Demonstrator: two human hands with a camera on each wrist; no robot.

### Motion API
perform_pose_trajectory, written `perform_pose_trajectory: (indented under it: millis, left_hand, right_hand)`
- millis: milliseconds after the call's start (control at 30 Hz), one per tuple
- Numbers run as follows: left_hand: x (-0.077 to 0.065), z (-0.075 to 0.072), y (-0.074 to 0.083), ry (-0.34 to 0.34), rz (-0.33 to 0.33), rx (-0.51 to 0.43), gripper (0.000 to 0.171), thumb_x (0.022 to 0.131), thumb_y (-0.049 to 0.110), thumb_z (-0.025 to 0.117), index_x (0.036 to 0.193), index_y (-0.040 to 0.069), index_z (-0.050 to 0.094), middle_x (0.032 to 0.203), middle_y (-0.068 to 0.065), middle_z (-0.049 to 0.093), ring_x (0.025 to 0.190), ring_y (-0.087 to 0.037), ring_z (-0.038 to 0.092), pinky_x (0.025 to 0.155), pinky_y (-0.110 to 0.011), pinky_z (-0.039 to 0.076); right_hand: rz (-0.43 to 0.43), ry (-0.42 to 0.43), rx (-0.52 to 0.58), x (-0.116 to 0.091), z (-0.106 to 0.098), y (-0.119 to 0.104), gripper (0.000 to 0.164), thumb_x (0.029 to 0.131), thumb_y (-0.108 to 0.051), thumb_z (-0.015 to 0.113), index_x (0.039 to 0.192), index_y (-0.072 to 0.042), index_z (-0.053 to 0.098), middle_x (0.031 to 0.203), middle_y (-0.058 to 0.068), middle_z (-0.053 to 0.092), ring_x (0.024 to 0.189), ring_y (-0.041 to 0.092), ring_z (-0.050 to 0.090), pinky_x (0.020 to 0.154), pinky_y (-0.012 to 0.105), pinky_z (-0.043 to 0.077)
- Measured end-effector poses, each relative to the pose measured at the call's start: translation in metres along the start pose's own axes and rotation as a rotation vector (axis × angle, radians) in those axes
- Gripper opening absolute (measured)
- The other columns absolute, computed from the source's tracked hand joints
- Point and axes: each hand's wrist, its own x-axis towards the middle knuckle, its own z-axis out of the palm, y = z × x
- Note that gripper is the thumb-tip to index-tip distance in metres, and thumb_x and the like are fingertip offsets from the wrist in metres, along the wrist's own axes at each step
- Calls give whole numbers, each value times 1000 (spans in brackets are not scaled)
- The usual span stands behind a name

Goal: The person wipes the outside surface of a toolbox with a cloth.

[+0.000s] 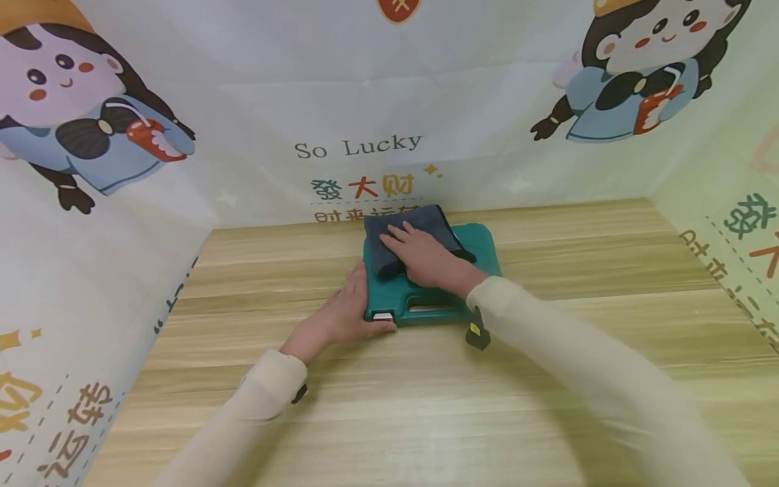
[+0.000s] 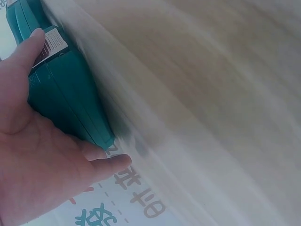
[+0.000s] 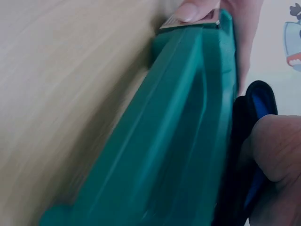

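A teal plastic carrying case (image 1: 389,295) with a built-in handle lies flat on the table, handle side toward me. On its top is a dark grey-blue cloth (image 1: 380,253) with black edging, seemingly folded. My right hand (image 1: 426,257) rests on the cloth, fingers stretched out and spread. Against the case's left side lies my left hand (image 1: 341,314), its fingers fairly straight along that side and its thumb on the front corner. In the left wrist view, that thumb touches a whitish label (image 2: 55,43) on the case. Part of the case's top is hidden by cloth and right hand.
The wood-grain table (image 1: 414,406) extends around the case on both sides and in front. Behind the case stands a white printed sheet (image 1: 255,149) as a back wall, with similar sheets at left and right. A small black device (image 1: 477,335) hangs under the right wrist.
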Motion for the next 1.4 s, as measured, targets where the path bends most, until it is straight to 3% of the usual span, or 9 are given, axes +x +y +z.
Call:
perform_pose_trajectory:
  millis: [300,700,1400]
  left_hand:
    - [1,1,-1,-21,-21,20,120,77,69,55,140,0,-19,150,-21,-9,136,-27,-3,102,-52,22]
    - [1,-1,1,-32,-30,8,120,76,68,56,141,-1,-19,150,-21,-9,136,-27,-4,102,-53,21]
    - [0,-2,3,-34,-26,10,120,76,68,56,141,-2,-16,150,-21,-8,136,-30,-2,103,-51,22]
  right_hand:
    - [17,-96,-66,15,3,-8,62,93,-3,46,148,-15,19,151,10,16,135,34,10,106,44,18]
    - [-60,-55,-208,7,1,0,60,95,-6,46,148,-17,21,151,9,16,135,31,14,106,42,19]
    - [-137,-21,-110,-6,2,35,69,88,7,44,147,-24,25,151,2,20,135,26,16,107,40,16]
